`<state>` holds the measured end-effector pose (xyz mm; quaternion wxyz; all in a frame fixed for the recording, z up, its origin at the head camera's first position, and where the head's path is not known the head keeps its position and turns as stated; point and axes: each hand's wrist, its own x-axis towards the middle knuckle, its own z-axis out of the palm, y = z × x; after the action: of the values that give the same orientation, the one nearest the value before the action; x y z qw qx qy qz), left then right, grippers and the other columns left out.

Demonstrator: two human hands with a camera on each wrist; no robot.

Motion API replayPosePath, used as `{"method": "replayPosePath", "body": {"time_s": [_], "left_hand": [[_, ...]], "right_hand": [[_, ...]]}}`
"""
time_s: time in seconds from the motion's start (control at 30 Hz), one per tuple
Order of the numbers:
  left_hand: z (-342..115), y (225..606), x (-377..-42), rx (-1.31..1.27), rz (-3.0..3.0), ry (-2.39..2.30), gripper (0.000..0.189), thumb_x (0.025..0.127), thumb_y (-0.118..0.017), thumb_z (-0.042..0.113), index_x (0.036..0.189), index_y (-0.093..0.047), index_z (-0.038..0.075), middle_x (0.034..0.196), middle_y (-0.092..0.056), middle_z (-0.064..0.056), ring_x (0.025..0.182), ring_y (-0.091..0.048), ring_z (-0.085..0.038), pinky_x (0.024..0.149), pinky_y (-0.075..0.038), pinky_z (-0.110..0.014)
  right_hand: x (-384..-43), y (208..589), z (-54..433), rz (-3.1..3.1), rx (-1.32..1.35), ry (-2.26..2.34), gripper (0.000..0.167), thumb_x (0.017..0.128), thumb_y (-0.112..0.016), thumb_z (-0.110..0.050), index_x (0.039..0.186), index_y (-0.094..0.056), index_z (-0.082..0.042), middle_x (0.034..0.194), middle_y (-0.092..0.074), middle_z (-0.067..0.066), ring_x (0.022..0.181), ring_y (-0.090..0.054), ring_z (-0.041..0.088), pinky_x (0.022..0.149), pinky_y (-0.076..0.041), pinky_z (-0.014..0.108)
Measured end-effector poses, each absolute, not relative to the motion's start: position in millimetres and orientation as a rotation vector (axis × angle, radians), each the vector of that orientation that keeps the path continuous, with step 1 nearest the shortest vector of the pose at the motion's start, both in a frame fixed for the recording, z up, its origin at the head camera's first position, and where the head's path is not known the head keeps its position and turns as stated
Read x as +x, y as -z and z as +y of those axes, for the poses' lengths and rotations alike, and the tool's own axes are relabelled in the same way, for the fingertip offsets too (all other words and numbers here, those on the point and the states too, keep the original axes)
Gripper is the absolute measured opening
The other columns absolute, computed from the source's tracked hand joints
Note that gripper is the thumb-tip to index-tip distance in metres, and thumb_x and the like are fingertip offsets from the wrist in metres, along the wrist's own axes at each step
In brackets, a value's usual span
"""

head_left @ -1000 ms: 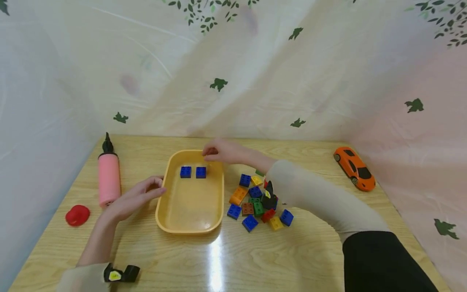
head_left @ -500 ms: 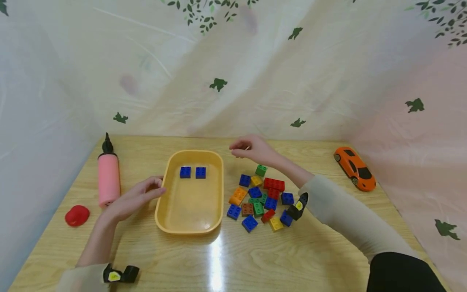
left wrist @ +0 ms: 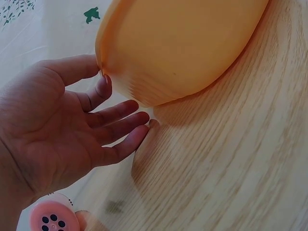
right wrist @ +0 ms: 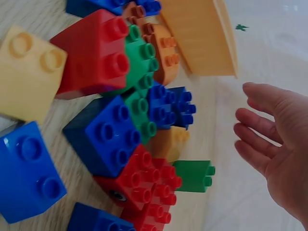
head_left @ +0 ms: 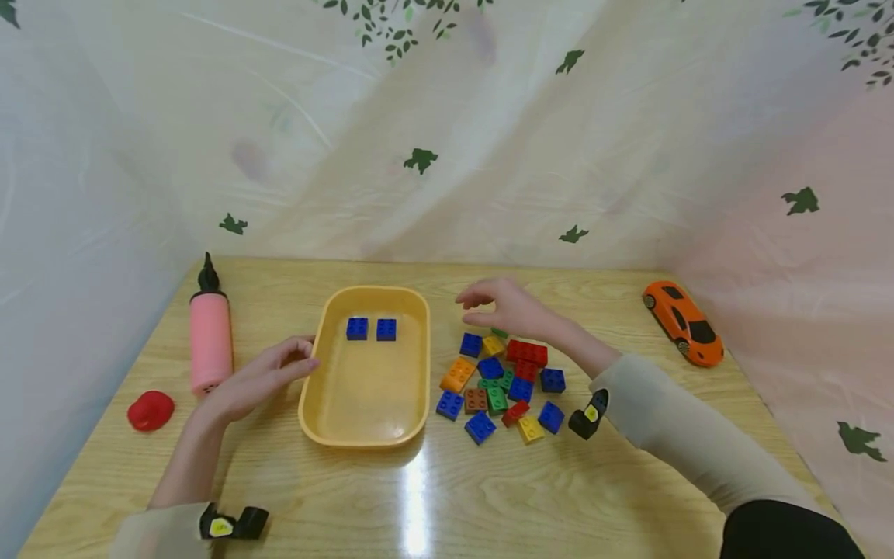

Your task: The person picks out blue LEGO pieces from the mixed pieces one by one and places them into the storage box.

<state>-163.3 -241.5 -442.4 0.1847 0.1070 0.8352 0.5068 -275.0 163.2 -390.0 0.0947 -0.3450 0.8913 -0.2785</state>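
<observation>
A yellow plastic tray (head_left: pixel 363 404) holds two blue toy bricks (head_left: pixel 372 329) side by side near its far end. My left hand (head_left: pixel 261 378) pinches the tray's left rim between thumb and index finger, while its other fingers spread loosely below the rim in the left wrist view. To the right of the tray lies a loose group of toy bricks (head_left: pixel 496 400) in blue, red, green, yellow, orange and brown. Over the far side of this group is my right hand (head_left: pixel 513 312), fingers relaxed and apart, holding nothing. It partly hides a green brick (right wrist: pixel 194 176) in the head view.
A pink hand pump (head_left: pixel 211 341) with a black nozzle lies left of the tray, and a red rounded object (head_left: pixel 150 411) sits in front of it. At the far right is an orange toy car (head_left: pixel 683 324). A patterned cloth (head_left: pixel 489 155) hangs behind the table.
My right hand has moved from the tray's far right corner rightward to the far side of the bricks, and its fingers have spread. The left hand has stayed on the rim.
</observation>
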Motion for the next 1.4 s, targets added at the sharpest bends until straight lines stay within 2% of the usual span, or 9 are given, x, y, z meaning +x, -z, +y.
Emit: {"method": "replayPosePath", "body": {"time_s": [0.17, 0.3, 0.5, 0.8, 1.0, 1.23, 1.4], "left_hand": [[-242, 443, -164, 0.306, 2.346, -1.440, 0.033, 0.107, -0.055, 0.034, 0.115, -0.052, 0.002, 0.153, -0.043, -0.023, 0.134, -0.040, -0.038, 0.108, -0.036, -0.051], [-242, 443, -164, 0.309, 2.340, -1.448, 0.033, 0.107, -0.055, 0.034, 0.114, -0.052, 0.002, 0.155, -0.041, -0.024, 0.135, -0.039, -0.040, 0.109, -0.035, -0.053], [-242, 442, -164, 0.316, 2.338, -1.451, 0.032, 0.107, -0.055, 0.033, 0.114, -0.052, 0.001, 0.156, -0.040, -0.025, 0.137, -0.039, -0.041, 0.110, -0.035, -0.055], [-242, 441, -164, 0.315, 2.346, -1.439, 0.032, 0.107, -0.055, 0.034, 0.113, -0.052, 0.002, 0.158, -0.038, -0.026, 0.138, -0.038, -0.042, 0.110, -0.035, -0.056], [-242, 442, -164, 0.304, 2.348, -1.436, 0.033, 0.107, -0.055, 0.034, 0.114, -0.052, 0.002, 0.159, -0.037, -0.026, 0.138, -0.039, -0.042, 0.109, -0.036, -0.054], [-242, 442, -164, 0.292, 2.343, -1.432, 0.034, 0.107, -0.055, 0.035, 0.115, -0.052, 0.002, 0.160, -0.035, -0.026, 0.141, -0.036, -0.044, 0.111, -0.034, -0.058], [-243, 443, -164, 0.297, 2.339, -1.437, 0.034, 0.107, -0.055, 0.035, 0.114, -0.052, 0.002, 0.161, -0.034, -0.027, 0.142, -0.036, -0.044, 0.110, -0.034, -0.057]], "right_hand": [[-273, 394, 161, 2.658, -1.021, 0.604, 0.043, 0.095, -0.075, -0.026, 0.133, -0.067, -0.008, 0.123, -0.073, 0.013, 0.117, -0.067, 0.031, 0.100, -0.053, 0.049], [-271, 396, 160, 2.632, -1.042, 0.457, 0.046, 0.093, -0.077, -0.027, 0.134, -0.066, -0.008, 0.122, -0.073, 0.010, 0.115, -0.067, 0.028, 0.097, -0.055, 0.044], [-271, 403, 158, 2.613, -1.042, 0.343, 0.045, 0.091, -0.080, -0.027, 0.131, -0.069, -0.009, 0.123, -0.072, 0.007, 0.112, -0.068, 0.022, 0.096, -0.056, 0.039], [-271, 415, 159, 2.622, -1.116, 0.246, 0.043, 0.089, -0.082, -0.031, 0.125, -0.072, -0.010, 0.120, -0.073, 0.007, 0.104, -0.066, 0.019, 0.093, -0.055, 0.038], [-271, 418, 158, 2.636, -1.112, 0.228, 0.043, 0.090, -0.081, -0.032, 0.126, -0.071, -0.011, 0.122, -0.072, 0.007, 0.106, -0.066, 0.020, 0.094, -0.055, 0.038], [-271, 410, 158, 2.626, -1.089, 0.263, 0.045, 0.090, -0.081, -0.029, 0.129, -0.070, -0.010, 0.122, -0.072, 0.008, 0.105, -0.067, 0.020, 0.092, -0.057, 0.038], [-276, 393, 156, 2.624, -1.111, 0.299, 0.045, 0.090, -0.081, -0.025, 0.130, -0.069, -0.007, 0.121, -0.072, 0.009, 0.105, -0.068, 0.022, 0.092, -0.057, 0.038]]}}
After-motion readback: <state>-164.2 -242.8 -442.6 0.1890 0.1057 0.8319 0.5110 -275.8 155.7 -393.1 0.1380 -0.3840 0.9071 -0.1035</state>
